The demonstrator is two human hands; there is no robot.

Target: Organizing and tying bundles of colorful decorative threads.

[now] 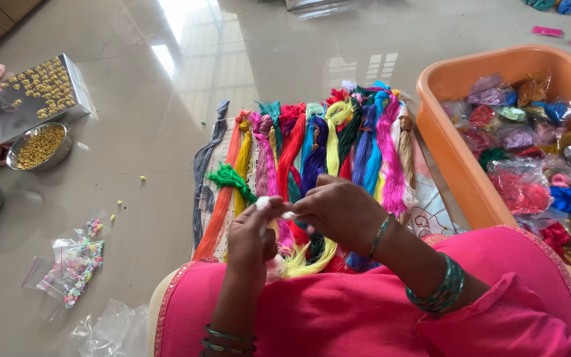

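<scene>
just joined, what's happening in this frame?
A person in pink sits on the floor, both hands together over a row of coloured thread skeins laid side by side on a mat. The left hand and right hand pinch a small white piece between their fingertips; what it is cannot be told. An orange tub of bagged threads stands to the right. To the left lie a metal bowl and a tray of small yellow beads, and a clear bag of mixed beads.
</scene>
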